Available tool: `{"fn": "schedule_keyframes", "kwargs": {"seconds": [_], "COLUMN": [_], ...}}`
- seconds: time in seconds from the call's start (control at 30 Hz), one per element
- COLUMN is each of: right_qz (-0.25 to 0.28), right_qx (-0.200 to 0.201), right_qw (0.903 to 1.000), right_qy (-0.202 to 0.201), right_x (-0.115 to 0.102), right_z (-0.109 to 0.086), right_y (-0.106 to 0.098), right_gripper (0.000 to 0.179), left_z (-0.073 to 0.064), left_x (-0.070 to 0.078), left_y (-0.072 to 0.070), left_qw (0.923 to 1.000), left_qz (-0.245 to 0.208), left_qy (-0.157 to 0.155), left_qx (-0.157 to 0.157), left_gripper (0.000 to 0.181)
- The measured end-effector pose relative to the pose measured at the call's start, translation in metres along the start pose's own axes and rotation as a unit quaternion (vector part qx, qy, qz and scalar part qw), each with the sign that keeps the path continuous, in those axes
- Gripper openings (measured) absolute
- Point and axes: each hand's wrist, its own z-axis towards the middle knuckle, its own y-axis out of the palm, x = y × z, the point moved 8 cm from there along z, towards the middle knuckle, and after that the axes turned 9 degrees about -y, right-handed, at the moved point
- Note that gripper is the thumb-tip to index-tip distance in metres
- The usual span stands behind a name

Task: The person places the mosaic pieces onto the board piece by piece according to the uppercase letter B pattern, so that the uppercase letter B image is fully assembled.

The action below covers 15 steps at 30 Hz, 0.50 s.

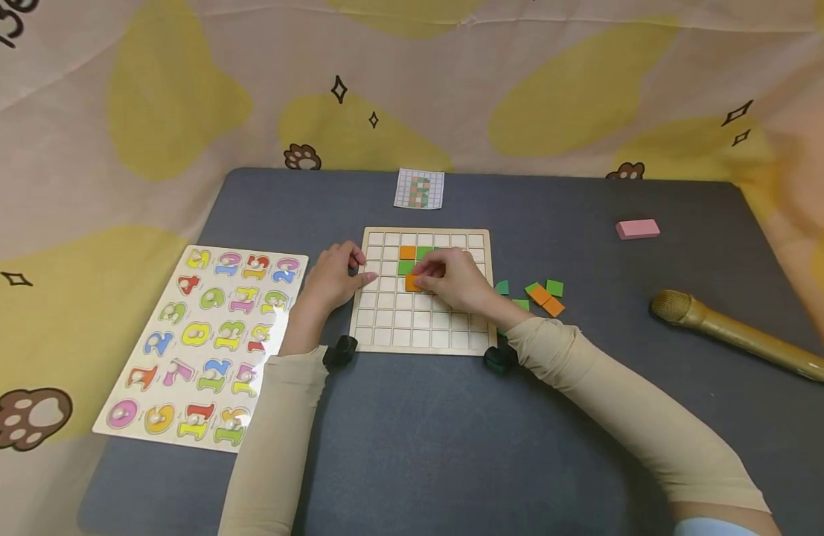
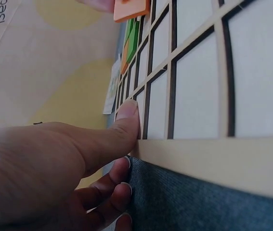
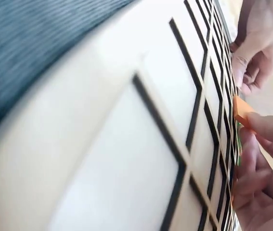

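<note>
right hand (image 1: 455, 279): orange tile (image 1: 412, 283) pinched, held at its 9 o'clock, square, no long axis | left hand (image 1: 333, 279): loosely curled, thumb rested on board (image 1: 385, 320) edge, tile farther off at 3 | green tile (image 1: 406, 267) set just at tile's 12 | white cells (image 1: 405, 318) seen toward 6 | loose tiles (image 1: 554, 287) scattered on bench (image 1: 412, 447) past board's 3 o'clock edge

Head view forward-down, 2 low wrist close-ups, grid board (image 1: 405, 321) shared
</note>
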Motion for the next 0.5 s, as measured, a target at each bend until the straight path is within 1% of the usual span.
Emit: {"fn": "schedule_keyframes", "kwargs": {"seconds": [0.17,0.27,0.5], "right_qz": [-0.035,-0.055,-0.074], "right_qx": [0.003,0.001,-0.008], "right_qw": [0.9992,0.9982,0.9965], "right_qy": [0.019,0.023,0.039], "right_x": [0.0002,-0.0017,-0.003], "right_z": [0.0049,0.0063,0.0039], "right_y": [0.0077,0.0103,0.0096], "right_gripper": [0.008,0.007,0.009], "left_z": [0.0015,0.0015,0.0003], "left_x": [-0.0011,-0.0013,-0.0006], "left_y": [0.001,0.0003,-0.0009], "left_qw": [1.0,1.0,1.0], "left_qz": [0.0,0.0,-0.002], "left_qy": [0.001,0.0,0.0], "left_qx": [-0.003,-0.003,-0.004], "left_gripper": [0.033,0.034,0.033]}}
